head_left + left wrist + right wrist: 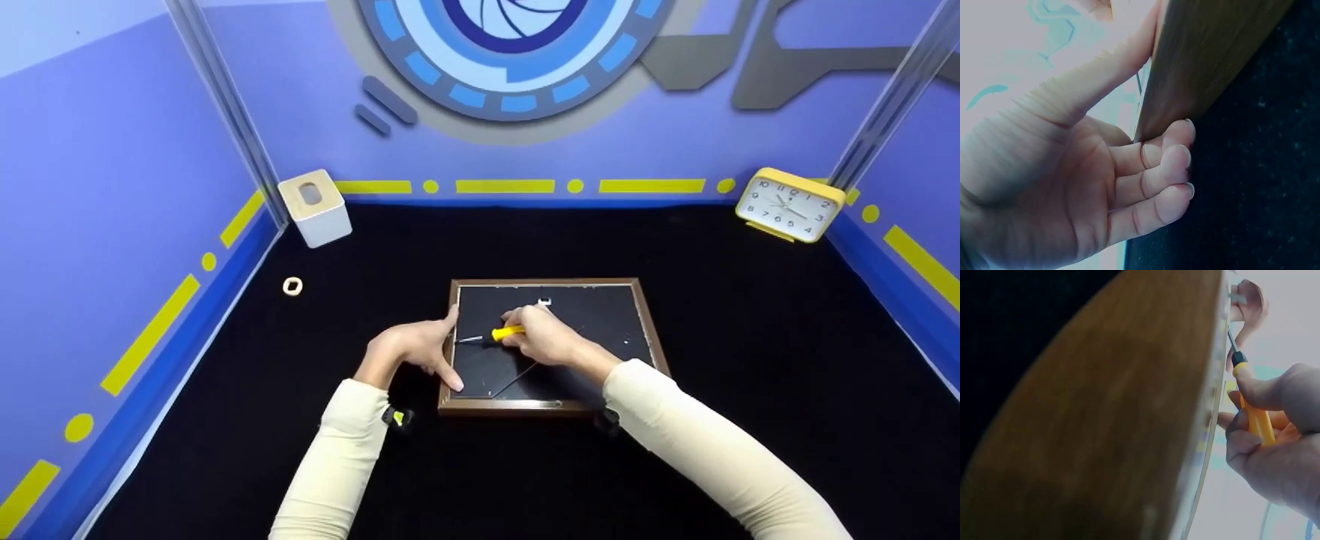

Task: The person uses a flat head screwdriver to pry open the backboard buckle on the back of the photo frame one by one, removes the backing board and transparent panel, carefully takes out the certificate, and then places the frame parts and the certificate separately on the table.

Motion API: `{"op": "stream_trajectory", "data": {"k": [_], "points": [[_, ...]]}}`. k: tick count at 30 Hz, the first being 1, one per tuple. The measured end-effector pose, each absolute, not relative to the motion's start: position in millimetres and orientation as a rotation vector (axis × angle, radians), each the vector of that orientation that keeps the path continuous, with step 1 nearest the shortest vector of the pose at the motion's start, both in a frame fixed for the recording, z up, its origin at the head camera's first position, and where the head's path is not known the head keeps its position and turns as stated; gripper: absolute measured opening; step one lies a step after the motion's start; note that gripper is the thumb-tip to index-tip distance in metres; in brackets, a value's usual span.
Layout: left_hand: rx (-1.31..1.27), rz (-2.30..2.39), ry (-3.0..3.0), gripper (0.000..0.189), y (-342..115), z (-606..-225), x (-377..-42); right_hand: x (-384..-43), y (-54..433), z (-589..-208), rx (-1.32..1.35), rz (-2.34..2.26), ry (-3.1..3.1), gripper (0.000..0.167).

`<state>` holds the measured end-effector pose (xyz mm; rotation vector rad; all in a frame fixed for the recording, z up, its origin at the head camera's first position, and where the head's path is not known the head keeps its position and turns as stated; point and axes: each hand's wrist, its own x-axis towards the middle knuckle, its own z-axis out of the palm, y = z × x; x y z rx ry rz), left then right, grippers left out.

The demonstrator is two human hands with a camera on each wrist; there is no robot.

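Note:
A picture frame (551, 283) lies back side up on the black table, with a brown wooden border and a dark backing panel (600, 315). My left hand (420, 345) holds its left side, thumb on the top edge. In the left wrist view the other fingers (1154, 174) bend against the outer side of the wooden border (1202, 62). My right hand (547, 335) grips a screwdriver (1261, 423) by its yellow handle. The screwdriver's metal shaft (471, 340) points left, its tip at the inner left edge of the frame near my left hand.
A white tissue box (324, 225) with a wooden lid stands at the back left. In front of it lies a small pale ring (292, 286). A yellow clock (787, 206) stands at the back right. Blue walls (135, 187) enclose the table.

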<state>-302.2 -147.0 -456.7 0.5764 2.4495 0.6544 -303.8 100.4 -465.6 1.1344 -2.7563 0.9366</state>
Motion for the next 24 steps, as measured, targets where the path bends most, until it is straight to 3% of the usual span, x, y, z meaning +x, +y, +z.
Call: {"op": "stream_trajectory", "data": {"k": [24], "points": [[0.583, 0.673, 2.447, 0.144, -148.0, -458.1, -303.7, -310.3, 102.0, -462.6, 1.154, 0.883, -2.789, 0.008]]}}
